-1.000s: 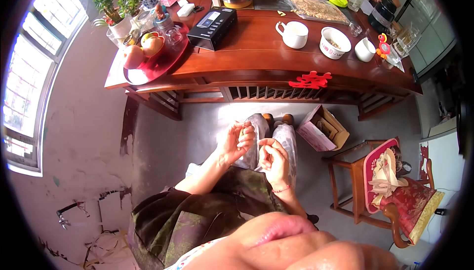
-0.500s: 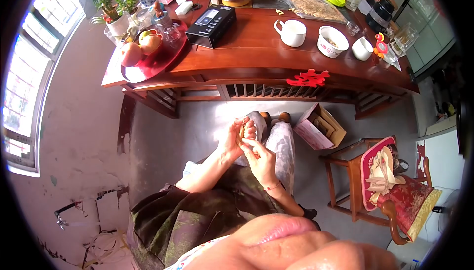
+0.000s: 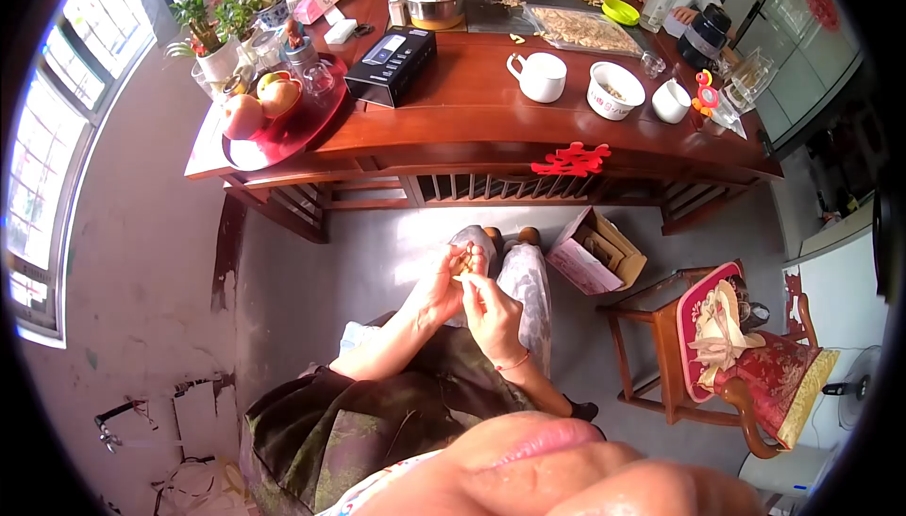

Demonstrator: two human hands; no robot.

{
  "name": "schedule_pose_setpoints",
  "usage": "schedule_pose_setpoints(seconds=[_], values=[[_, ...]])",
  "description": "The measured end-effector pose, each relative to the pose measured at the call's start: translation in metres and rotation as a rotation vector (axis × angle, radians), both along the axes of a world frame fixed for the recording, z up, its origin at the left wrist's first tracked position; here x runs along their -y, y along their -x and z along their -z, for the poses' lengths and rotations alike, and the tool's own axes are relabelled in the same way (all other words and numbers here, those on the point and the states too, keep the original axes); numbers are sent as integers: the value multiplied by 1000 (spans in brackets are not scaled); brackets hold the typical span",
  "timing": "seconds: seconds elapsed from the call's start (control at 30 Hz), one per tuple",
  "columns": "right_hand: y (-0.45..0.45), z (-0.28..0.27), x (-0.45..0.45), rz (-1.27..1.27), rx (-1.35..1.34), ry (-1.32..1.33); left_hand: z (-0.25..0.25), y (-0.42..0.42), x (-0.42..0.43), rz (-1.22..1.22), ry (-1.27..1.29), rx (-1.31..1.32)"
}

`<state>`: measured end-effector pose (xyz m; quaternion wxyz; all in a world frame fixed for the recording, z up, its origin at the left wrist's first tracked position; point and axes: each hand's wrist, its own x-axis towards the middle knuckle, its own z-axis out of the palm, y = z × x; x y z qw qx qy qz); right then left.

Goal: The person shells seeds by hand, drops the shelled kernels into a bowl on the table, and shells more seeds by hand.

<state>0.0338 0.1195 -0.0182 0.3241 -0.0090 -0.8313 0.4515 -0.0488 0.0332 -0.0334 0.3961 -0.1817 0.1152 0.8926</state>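
Observation:
In front of my lap, above my knees, both hands meet around a small yellowish-brown piece [image 3: 466, 275], too small to name. My left hand [image 3: 440, 288] is palm up, its fingers curled around the piece. From the right, my right hand [image 3: 493, 320] pinches at the same piece with thumb and fingertips. A white bowl [image 3: 604, 107] with small bits inside stands on the table beyond, beside a white mug [image 3: 543, 79]. Farther back lies a clear flat tray [image 3: 538, 33] full of pale brown pieces.
The dark red wooden table [image 3: 453, 120] spans the far side. On it are a black box [image 3: 389, 77], a red fruit tray [image 3: 319, 129] and a steel pot [image 3: 436, 8]. An open carton [image 3: 571, 266] and a wooden chair [image 3: 651, 351] stand right. Two people sit across.
The view has shifted slightly, so the table items appear farther left. My right fingers have moved up closer against my left fingers, and more of the people across the table shows.

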Motion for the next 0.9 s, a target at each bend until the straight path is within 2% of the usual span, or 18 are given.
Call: schedule_pose_setpoints(seconds=[0.13,0.2,0.3,0.33,0.37,0.43,0.5,0.57,0.67,0.8,0.87,0.9], values=[[-5,-8,-3,-7,99,497,17,2,2,-28,49,-95],[-6,-15,-11,-9,172,792,5,1,1,-10,23,-161],[-4,-7,-23,-29,144,1125,-8,-2,0,-12,158,-108],[-4,-8,-26,-49,144,1195,-6,0,3,30,106,-198],[-3,-8,-28,-21,163,1229,-6,0,4,74,54,-285],[-4,-7,-30,-34,176,1292,-12,-5,6,87,139,-277],[-2,0,-28,-33,185,1314,-16,-8,6,150,426,-570],[-4,3,-25,-41,203,1356,-14,-11,6,177,456,-618],[-4,3,-19,-64,218,1310,-10,-11,6,86,611,-808],[-5,-3,-15,-107,298,1221,-8,-5,15,41,715,-803],[-3,-3,-15,-155,389,955,-12,-1,26,81,714,-834],[-1,-3,-14,-161,395,954,-14,1,31,129,706,-874]])
